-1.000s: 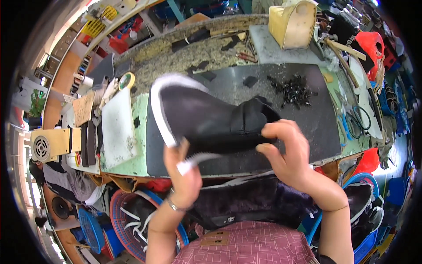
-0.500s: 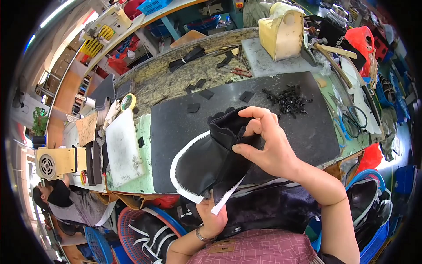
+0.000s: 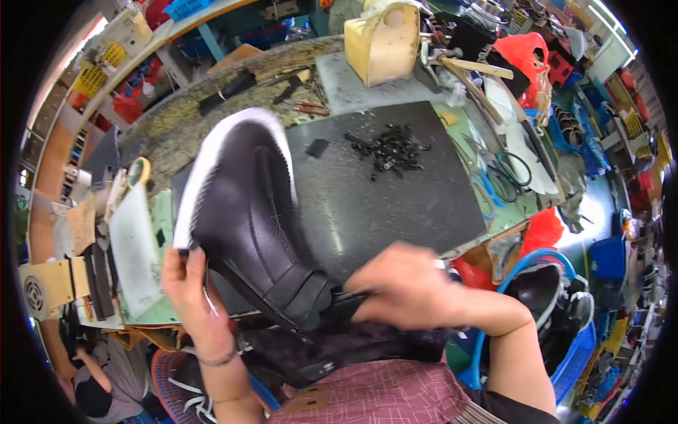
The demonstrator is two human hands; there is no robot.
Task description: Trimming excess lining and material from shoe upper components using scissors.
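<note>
A black leather shoe upper (image 3: 244,205) is held up over the near left part of the black mat (image 3: 374,219), its rounded toe pointing away. A white band with a jagged inner edge runs around the toe and is blurred. My left hand (image 3: 192,290) is closed on the near left end of that band, with a thin white thread beside the fingers. At the opening, on the near right, my right hand (image 3: 413,290) pinches black material of the upper; motion smears these fingers. Beyond it lie a heap of small black pieces (image 3: 388,150) and one black patch (image 3: 317,147).
Scissors (image 3: 512,172) and a wooden-handled hammer (image 3: 474,68) lie at the right. A cream block (image 3: 381,46) stands at the back. On the left are a white slab (image 3: 134,247) and a tape roll (image 3: 139,171). A shoe-filled blue basket (image 3: 487,311) stands at lower right.
The upper has turned from side-on to toe away and moved left. My left hand has shifted left and up; my right hand has dropped toward me. The view has swung right.
</note>
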